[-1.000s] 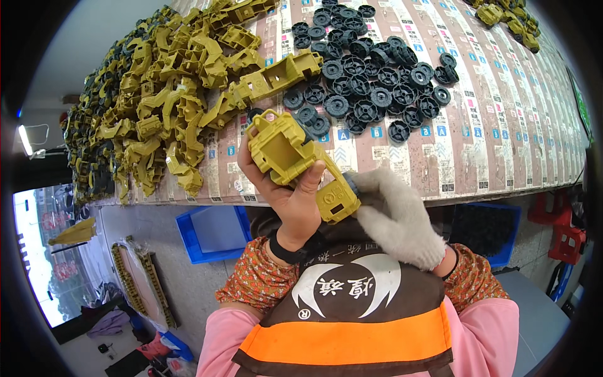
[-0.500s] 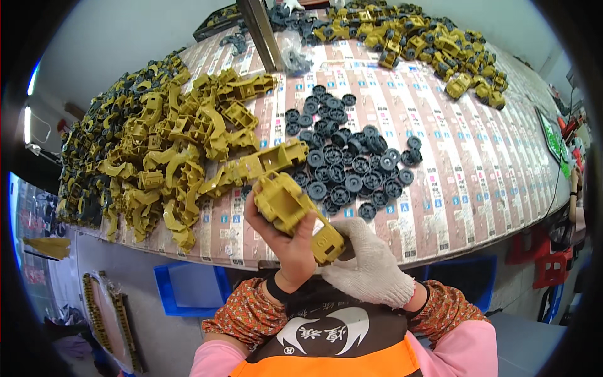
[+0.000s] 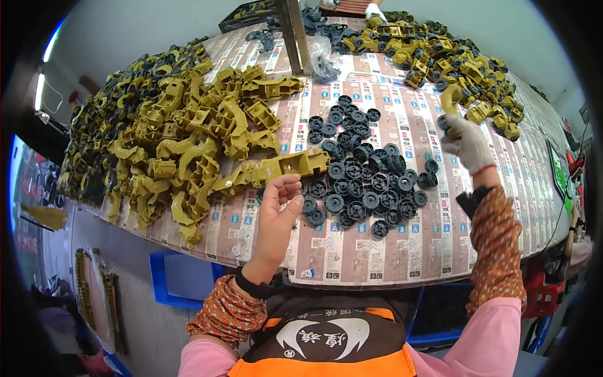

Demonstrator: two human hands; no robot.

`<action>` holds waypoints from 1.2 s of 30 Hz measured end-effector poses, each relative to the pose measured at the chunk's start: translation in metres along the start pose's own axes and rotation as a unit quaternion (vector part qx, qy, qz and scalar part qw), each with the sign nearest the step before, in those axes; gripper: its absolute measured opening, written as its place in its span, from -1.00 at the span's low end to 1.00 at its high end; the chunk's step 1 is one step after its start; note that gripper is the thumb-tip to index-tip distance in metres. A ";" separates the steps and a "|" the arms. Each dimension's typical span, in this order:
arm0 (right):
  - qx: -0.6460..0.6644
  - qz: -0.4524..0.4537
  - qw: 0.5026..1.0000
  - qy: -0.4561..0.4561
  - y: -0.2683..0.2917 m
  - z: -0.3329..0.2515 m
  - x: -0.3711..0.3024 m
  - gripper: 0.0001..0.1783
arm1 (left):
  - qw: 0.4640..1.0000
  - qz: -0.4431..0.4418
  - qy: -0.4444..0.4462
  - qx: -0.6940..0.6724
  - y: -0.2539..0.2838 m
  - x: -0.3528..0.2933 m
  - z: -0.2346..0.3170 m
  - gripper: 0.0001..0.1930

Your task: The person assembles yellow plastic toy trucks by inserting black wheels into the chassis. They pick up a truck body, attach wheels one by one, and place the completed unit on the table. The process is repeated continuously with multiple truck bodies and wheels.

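Observation:
My right hand (image 3: pixel 470 147), in a white knit glove, reaches out to the right and grips a yellow toy truck body (image 3: pixel 450 99) with a dark wheel by the fingers. It is close to the heap of wheeled yellow toy vehicles (image 3: pixel 465 63) at the far right. My bare left hand (image 3: pixel 276 213) hovers over the near side of the table, fingers loosely bent, thumb apart, nothing in it. Just beyond it lie a long yellow toy chassis (image 3: pixel 273 168) and a pile of black toy wheels (image 3: pixel 367 179).
Heaped yellow plastic parts (image 3: pixel 195 138) cover the left of the table (image 3: pixel 352 257), with yellow-and-black pieces behind them. A metal post (image 3: pixel 293 38) rises at the back beside a clear plastic bag (image 3: pixel 323 60). A blue bin (image 3: pixel 182 279) stands below the front edge. Another person's gloved hand (image 3: pixel 375 12) shows at the far side.
The yellow toy truck body has left my left hand and gone with my right hand from the front edge to the far right. My left hand has let go and stays near the wheels.

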State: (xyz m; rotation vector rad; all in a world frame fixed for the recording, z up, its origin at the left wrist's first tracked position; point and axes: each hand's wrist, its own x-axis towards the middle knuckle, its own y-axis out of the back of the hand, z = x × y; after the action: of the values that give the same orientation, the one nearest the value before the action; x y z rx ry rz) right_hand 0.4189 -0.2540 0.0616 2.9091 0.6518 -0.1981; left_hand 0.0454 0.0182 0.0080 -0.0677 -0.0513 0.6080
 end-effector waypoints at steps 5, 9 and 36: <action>0.024 0.092 0.993 0.072 -0.010 0.002 0.048 -0.55 | 1.000 -0.020 -0.003 0.023 0.009 -0.002 -0.001 -0.66; -0.194 -0.025 0.977 0.086 -0.088 -0.003 0.036 -0.63 | 0.999 -0.035 0.008 0.009 0.001 -0.001 -0.004 -0.67; -0.435 -0.012 0.842 0.319 -0.186 -0.014 -0.027 -0.66 | 0.687 -0.087 -0.147 0.706 0.036 0.075 0.013 -0.20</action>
State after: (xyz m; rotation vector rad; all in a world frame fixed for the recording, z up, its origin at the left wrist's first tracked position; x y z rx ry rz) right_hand 0.3156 -0.0967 0.0579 2.0152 0.6220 0.8735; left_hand 0.0860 0.0914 0.0199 1.5515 0.1125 0.3234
